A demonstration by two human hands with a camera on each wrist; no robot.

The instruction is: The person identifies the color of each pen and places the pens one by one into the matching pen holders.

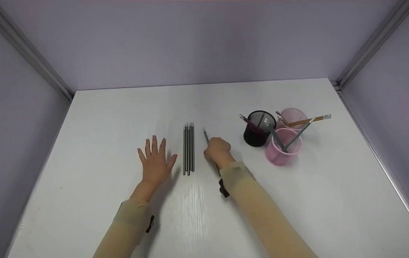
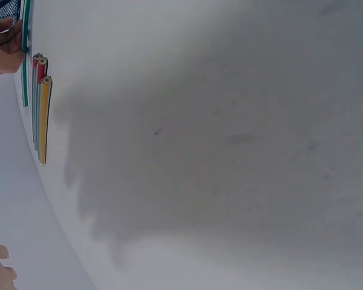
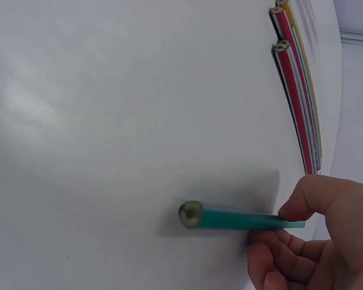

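Two hands over a white table (image 1: 100, 118), and it's a bare-looking booth: pale lilac walls (image 1: 190, 39) behind and on both sides, metal rails (image 1: 369, 46) running down the corners. The tabletop is smooth and a little glossy, with a streaky sheen just in front of the person, between the two sleeves.

The left hand (image 1: 156, 163) lies flat on the surface, fingers straight and spread wide, holding nothing. Just to its right, between the two hands, a row of pencils (image 1: 188, 148) lies side by side, pointing away from the person, touching one another.

The right hand (image 1: 218, 148) is curled round a green pencil (image 3: 242, 219), pinched between thumb and fingers. The right wrist view shows it low over the table, its blunt end sticking out past the fingers; whether it touches the surface I cannot tell.

Off to the right of that hand stand three cups close together: a black mesh cup (image 1: 258, 129) nearest, a pink cup (image 1: 283, 147) beside it, another pink cup (image 1: 292, 117) behind. All hold pencils leaning out at angles.
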